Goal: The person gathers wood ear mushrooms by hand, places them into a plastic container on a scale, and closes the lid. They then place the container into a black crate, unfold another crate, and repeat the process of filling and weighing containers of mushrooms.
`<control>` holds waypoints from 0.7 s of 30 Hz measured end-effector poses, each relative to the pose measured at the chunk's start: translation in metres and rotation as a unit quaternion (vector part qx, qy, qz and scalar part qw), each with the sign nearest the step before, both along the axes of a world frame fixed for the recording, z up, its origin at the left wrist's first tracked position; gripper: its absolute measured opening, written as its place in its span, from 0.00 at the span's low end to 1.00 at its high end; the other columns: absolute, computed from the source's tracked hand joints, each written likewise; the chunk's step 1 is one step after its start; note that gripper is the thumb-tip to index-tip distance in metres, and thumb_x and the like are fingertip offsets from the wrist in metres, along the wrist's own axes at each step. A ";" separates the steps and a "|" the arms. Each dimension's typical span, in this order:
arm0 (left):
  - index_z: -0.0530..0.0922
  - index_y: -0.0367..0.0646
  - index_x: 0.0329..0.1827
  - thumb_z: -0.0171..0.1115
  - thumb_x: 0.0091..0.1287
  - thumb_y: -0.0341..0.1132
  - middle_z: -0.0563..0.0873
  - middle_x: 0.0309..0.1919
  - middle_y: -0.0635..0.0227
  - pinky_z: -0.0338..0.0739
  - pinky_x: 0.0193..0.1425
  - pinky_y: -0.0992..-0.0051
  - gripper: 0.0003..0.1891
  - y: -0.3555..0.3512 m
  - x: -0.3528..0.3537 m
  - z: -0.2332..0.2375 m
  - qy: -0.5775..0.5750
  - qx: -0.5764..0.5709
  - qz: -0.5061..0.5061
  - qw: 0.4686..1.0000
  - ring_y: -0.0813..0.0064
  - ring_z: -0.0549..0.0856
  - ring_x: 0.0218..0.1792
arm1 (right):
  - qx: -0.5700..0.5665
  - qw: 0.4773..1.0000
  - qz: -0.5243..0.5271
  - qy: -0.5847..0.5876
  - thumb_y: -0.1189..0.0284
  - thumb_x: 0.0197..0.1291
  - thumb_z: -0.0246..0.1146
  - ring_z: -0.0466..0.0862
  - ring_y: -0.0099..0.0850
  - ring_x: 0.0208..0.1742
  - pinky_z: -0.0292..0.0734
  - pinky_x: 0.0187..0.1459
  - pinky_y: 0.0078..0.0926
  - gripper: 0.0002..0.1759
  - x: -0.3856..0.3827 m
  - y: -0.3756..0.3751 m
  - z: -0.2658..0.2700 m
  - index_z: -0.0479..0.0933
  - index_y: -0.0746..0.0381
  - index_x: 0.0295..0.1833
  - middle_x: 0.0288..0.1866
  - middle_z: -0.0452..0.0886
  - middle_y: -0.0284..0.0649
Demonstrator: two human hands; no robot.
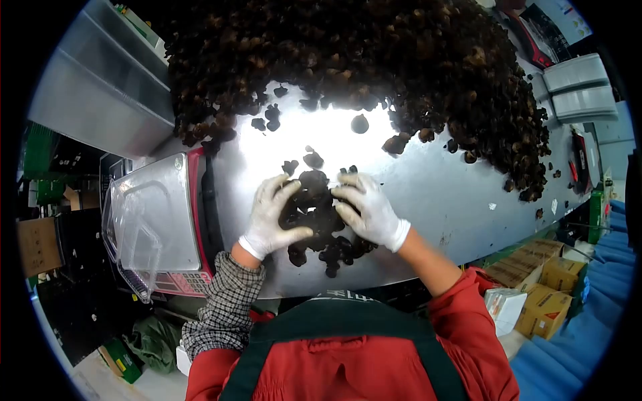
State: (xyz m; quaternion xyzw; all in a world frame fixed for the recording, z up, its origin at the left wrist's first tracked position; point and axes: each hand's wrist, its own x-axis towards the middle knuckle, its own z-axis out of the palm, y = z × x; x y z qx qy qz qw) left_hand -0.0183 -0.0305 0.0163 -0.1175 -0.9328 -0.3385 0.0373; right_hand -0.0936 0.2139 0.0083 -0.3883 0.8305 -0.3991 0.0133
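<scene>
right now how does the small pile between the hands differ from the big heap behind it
The small pile is a thin scatter; the big heap is far larger and mounded. The small pile is cupped by the left hand and right hand; the big heap lies untouched. Both are dark, crinkled pieces on the steel table.

The small heap of dried mushrooms (319, 224) lay on the shiny metal table (435, 200) — dark brown to nearly black, curled and wrinkled pieces, loosely clumped. It sat between the left hand (271, 217) and the right hand (368, 210), touching both gloves, and thinned out toward the table's near edge.
</scene>
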 end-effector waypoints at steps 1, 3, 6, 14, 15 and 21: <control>0.70 0.44 0.66 0.76 0.41 0.57 0.66 0.64 0.51 0.62 0.70 0.53 0.48 -0.002 -0.005 0.002 0.012 -0.025 0.017 0.999 0.49 0.66 0.65 | 0.027 1.000 -0.012 -0.002 0.68 0.57 0.64 0.74 0.48 0.58 0.69 0.61 0.42 0.19 -0.010 -0.005 0.010 0.78 0.64 0.53 0.57 0.75 0.51; 0.65 0.44 0.70 0.74 0.45 0.59 0.61 0.70 0.48 0.56 0.74 0.52 0.50 -0.001 -0.022 0.003 0.001 -0.042 0.033 0.999 0.47 0.62 0.69 | 0.039 0.997 -0.032 0.056 0.63 0.60 0.62 0.75 0.48 0.58 0.69 0.61 0.42 0.22 -0.031 -0.021 0.004 0.76 0.64 0.56 0.59 0.75 0.51; 0.62 0.40 0.73 0.70 0.48 0.64 0.63 0.69 0.46 0.52 0.76 0.53 0.53 0.004 -0.029 -0.013 -0.072 -0.073 -0.037 0.994 0.47 0.58 0.72 | 0.040 0.997 0.056 0.041 0.57 0.63 0.58 0.75 0.46 0.58 0.68 0.59 0.43 0.23 -0.026 -0.037 -0.012 0.75 0.62 0.57 0.57 0.77 0.49; 0.61 0.43 0.73 0.76 0.41 0.59 0.59 0.73 0.46 0.51 0.76 0.52 0.56 -0.011 0.017 0.016 -0.031 -0.009 0.007 0.999 0.46 0.59 0.73 | -0.015 0.999 0.003 -0.037 0.62 0.54 0.69 0.72 0.47 0.65 0.65 0.66 0.44 0.26 0.002 0.018 0.029 0.77 0.63 0.57 0.62 0.75 0.50; 0.58 0.41 0.75 0.76 0.40 0.61 0.58 0.73 0.44 0.52 0.76 0.52 0.60 -0.020 0.026 0.012 -0.052 0.022 0.025 0.998 0.45 0.57 0.74 | -0.017 0.999 -0.003 -0.037 0.59 0.53 0.70 0.70 0.49 0.66 0.64 0.67 0.44 0.30 0.001 0.034 0.030 0.76 0.63 0.59 0.62 0.74 0.53; 0.40 0.37 0.77 0.76 0.31 0.69 0.43 0.75 0.38 0.47 0.77 0.48 0.76 -0.028 0.096 -0.008 -0.062 -0.073 0.026 0.995 0.40 0.48 0.76 | 0.092 0.996 0.003 -0.019 0.46 0.42 0.75 0.60 0.55 0.73 0.57 0.71 0.53 0.59 0.058 0.094 -0.007 0.56 0.60 0.75 0.74 0.56 0.59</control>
